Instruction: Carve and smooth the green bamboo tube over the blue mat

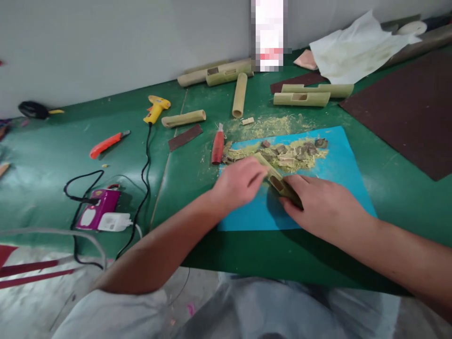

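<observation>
Notch [277, 183] work, probably: right hand [319, 202] grips the tube [272, 172], left hand [239, 184] curled (can't tell round what), steadiness likely needed next.

At the lower left of the frame, my left sleeve [113, 315] is loose, plain and pale grey-blue, ending above a bare forearm [176, 242]. Similar greyish clothing [268, 306] spreads in soft folds along the bottom centre. My left grip [240, 183] and right grip [318, 200] are bare.
</observation>
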The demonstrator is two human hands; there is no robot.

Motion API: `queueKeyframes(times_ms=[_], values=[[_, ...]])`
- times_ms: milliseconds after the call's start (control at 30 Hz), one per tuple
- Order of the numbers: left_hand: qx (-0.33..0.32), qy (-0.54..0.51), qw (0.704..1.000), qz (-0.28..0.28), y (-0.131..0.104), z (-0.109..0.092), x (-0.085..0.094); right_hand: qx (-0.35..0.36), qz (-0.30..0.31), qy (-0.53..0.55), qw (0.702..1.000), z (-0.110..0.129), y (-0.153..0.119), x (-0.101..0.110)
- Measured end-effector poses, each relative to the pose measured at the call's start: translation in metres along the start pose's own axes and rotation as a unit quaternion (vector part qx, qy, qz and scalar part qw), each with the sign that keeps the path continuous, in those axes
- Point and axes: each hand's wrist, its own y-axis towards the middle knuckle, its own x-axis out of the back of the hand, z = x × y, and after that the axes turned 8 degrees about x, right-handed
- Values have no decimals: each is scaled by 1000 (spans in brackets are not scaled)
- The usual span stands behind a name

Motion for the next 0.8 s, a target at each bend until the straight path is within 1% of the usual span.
queueKeyframes(times_ms=[67, 167, 200, 300, 333, 433, 567, 667, 800], values=[[19, -4, 1000, -24, 1, 2, 0, -3, -1, -1, 1000, 0, 0, 0], [4, -10, 1000, -1, 2, 4, 0, -2, 8, 0, 1000, 0, 1, 0], [2, -5, 1000, -1, 2, 4, 1, -3, 9, -2, 1000, 1, 1, 0], [12, 16, 999, -32, 2, 3, 1, -7, 11, -7, 1000, 1, 1, 1], [7, 18, 999, -26, 2, 2, 2, -8, 13, -8, 1000, 1, 1, 1], [-6, 10, 1000, 17, 0, 2, 2, -6, 22, -2, 1000, 1, 1, 2], [16, 2, 999, -30, 1, 6, 4, -10, 19, 2, 1000, 1, 1, 2], [0, -10, 1000, -7, 2, 7, 4, -10, 25, -4, 1000, 0, 1, 1], [16, 13, 999, -28, 3, 6, 3, -5, 16, -7, 1000, 0, 0, 0]])
